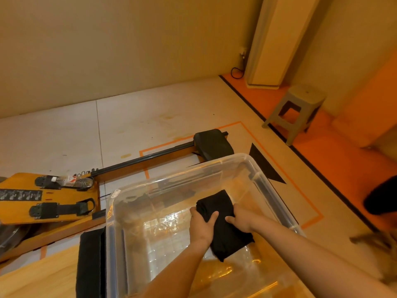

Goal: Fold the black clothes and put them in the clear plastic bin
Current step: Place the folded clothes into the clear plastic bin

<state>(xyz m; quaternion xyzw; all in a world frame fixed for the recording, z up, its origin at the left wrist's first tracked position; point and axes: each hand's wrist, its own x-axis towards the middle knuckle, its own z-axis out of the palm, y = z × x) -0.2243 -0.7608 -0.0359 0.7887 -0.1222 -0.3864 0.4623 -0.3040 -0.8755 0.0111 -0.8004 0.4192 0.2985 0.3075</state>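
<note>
A folded black garment (223,224) lies inside the clear plastic bin (129,190), toward its right side. My left hand (202,224) grips the garment's left edge, thumb on top. My right hand (241,220) holds its right edge, fingers over the cloth. Both forearms reach down into the bin from the lower right. More black cloth (90,261) lies on the wooden surface just left of the bin.
A wooden rowing machine (49,196) with a black seat (212,145) stretches behind and left of the bin; a plastic bottle (71,180) lies on its footplate. A grey stool (298,108) stands at the back right. A dark object (382,196) sits at the right edge.
</note>
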